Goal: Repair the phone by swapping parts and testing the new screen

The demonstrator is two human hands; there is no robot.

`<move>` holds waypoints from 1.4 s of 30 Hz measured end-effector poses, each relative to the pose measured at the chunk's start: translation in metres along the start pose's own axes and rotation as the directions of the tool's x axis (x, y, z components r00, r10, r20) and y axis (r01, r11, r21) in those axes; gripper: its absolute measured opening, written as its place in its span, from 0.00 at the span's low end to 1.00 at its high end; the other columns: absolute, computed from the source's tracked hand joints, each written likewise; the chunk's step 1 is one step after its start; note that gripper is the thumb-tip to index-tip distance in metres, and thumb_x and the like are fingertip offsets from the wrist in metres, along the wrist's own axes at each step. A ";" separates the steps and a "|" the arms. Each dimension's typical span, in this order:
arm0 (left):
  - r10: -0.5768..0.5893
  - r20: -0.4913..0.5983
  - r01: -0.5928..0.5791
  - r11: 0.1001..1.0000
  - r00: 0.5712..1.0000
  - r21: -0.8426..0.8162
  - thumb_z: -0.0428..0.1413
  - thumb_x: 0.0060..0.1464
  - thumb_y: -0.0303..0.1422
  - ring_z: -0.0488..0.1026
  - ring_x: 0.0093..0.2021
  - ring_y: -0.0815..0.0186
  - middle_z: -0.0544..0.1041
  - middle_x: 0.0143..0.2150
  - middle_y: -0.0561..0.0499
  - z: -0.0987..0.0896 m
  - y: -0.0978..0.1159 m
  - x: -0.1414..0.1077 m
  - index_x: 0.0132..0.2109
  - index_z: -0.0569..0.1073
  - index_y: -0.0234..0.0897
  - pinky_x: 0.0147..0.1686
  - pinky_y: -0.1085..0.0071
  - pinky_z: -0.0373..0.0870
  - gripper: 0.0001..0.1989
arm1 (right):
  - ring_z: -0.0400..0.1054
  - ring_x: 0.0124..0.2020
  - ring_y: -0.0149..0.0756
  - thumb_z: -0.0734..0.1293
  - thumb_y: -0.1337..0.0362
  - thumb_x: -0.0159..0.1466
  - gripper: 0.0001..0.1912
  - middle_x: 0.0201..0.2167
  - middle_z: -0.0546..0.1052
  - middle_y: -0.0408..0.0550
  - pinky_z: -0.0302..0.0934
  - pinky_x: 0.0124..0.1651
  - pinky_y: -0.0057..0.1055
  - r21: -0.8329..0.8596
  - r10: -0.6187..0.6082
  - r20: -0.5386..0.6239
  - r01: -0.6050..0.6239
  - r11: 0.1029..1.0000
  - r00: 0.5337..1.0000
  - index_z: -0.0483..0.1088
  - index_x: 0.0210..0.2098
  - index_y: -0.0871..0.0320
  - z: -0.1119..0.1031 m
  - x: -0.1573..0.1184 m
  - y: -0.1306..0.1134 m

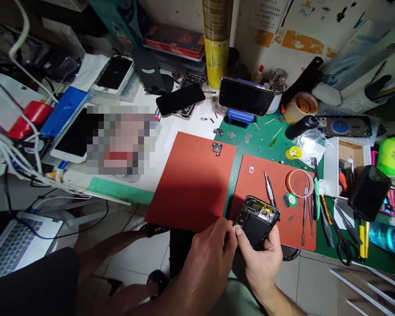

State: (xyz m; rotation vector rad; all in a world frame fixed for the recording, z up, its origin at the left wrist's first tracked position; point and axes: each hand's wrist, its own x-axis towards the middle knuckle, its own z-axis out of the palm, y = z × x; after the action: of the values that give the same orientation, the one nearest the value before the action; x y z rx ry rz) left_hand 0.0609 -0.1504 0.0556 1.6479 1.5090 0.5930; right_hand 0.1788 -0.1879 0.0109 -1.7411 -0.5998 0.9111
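An opened smartphone (257, 226) with its inner parts bare is tilted above the front edge of the right orange mat (282, 232). My right hand (265, 259) grips it from below and the right side, thumb laid along its left edge. At that same edge my left hand (213, 250) is closed in a pinch, its fingertips touching or very near the phone and the right thumb. Whatever those fingertips hold is hidden. Just behind the phone lies a metal precision screwdriver (269, 188). A small metal phone part (217, 149) rests on the left orange mat (190, 184).
Tweezers (312, 215), a tape roll (300, 183) and scissors (346, 251) lie to the right. A phone (246, 96) leans on a blue stand at the back. More phones (180, 99) and cables (16, 149) are left. Another person's leg (118, 250) shows below the table.
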 end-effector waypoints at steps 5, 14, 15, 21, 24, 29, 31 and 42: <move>-0.107 0.078 0.113 0.991 0.991 -0.075 0.52 0.69 0.31 0.80 0.33 0.65 0.82 0.35 0.55 -0.005 0.000 0.003 0.37 0.70 0.42 0.31 0.72 0.69 0.08 | 0.83 0.34 0.40 0.82 0.58 0.57 0.21 0.37 0.86 0.50 0.80 0.40 0.31 0.029 0.033 0.042 -0.034 0.999 0.999 0.77 0.45 0.58 -0.001 0.001 -0.003; -0.142 0.132 0.159 0.979 0.981 -0.127 0.51 0.69 0.32 0.81 0.36 0.64 0.80 0.35 0.53 -0.005 -0.002 0.003 0.36 0.70 0.42 0.32 0.71 0.70 0.10 | 0.83 0.36 0.41 0.81 0.59 0.58 0.21 0.40 0.86 0.52 0.81 0.41 0.33 0.068 0.037 0.089 -0.043 0.997 0.995 0.77 0.47 0.58 -0.006 0.002 -0.002; -0.146 0.135 0.163 0.979 0.980 -0.123 0.51 0.69 0.32 0.81 0.36 0.63 0.80 0.35 0.53 -0.005 -0.001 0.003 0.36 0.70 0.42 0.32 0.71 0.70 0.10 | 0.83 0.36 0.41 0.82 0.59 0.58 0.21 0.40 0.86 0.51 0.80 0.41 0.32 0.066 0.034 0.089 -0.040 0.997 0.995 0.77 0.47 0.58 -0.006 0.002 -0.002; -0.136 0.151 0.152 0.983 0.979 -0.098 0.50 0.70 0.33 0.81 0.36 0.62 0.80 0.34 0.53 -0.007 0.001 0.004 0.37 0.70 0.42 0.35 0.69 0.72 0.10 | 0.83 0.35 0.41 0.82 0.59 0.57 0.21 0.40 0.87 0.51 0.80 0.40 0.32 0.058 0.035 0.082 -0.040 0.998 0.996 0.77 0.47 0.58 -0.006 0.002 -0.001; -0.119 0.150 0.132 0.988 0.981 -0.077 0.50 0.70 0.32 0.80 0.35 0.63 0.81 0.35 0.53 -0.008 0.001 0.005 0.37 0.70 0.41 0.35 0.69 0.72 0.10 | 0.83 0.34 0.41 0.82 0.58 0.57 0.22 0.39 0.87 0.51 0.80 0.39 0.33 0.034 0.026 0.065 -0.028 0.999 0.998 0.77 0.47 0.58 -0.005 0.002 0.000; -0.112 0.157 0.121 0.992 0.981 -0.045 0.50 0.69 0.31 0.79 0.33 0.63 0.81 0.34 0.52 -0.008 0.001 0.006 0.35 0.70 0.41 0.32 0.70 0.69 0.11 | 0.83 0.35 0.42 0.82 0.58 0.55 0.24 0.39 0.86 0.50 0.80 0.40 0.33 -0.005 0.019 0.057 -0.018 1.000 0.998 0.76 0.47 0.58 -0.005 0.002 0.003; -0.106 0.155 0.114 0.992 0.982 -0.045 0.50 0.70 0.31 0.79 0.33 0.64 0.81 0.34 0.52 -0.008 0.001 0.007 0.35 0.70 0.41 0.32 0.70 0.70 0.11 | 0.83 0.35 0.41 0.82 0.58 0.55 0.24 0.39 0.86 0.50 0.80 0.40 0.32 -0.028 0.011 0.053 -0.010 1.000 0.999 0.76 0.47 0.58 -0.006 0.003 0.005; -0.034 0.136 0.035 0.999 0.990 -0.007 0.50 0.69 0.29 0.81 0.33 0.65 0.82 0.34 0.52 -0.006 0.002 0.008 0.35 0.71 0.40 0.33 0.72 0.71 0.12 | 0.80 0.34 0.41 0.81 0.53 0.56 0.23 0.37 0.86 0.51 0.77 0.39 0.33 -0.095 0.098 0.119 -0.087 0.992 0.988 0.78 0.45 0.59 -0.011 0.010 -0.006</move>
State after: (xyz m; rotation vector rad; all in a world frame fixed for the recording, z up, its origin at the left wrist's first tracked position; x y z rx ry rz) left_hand 0.0583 -0.1407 0.0590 1.6187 1.4307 0.4583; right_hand 0.1934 -0.1845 0.0160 -1.8143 -0.6536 1.0775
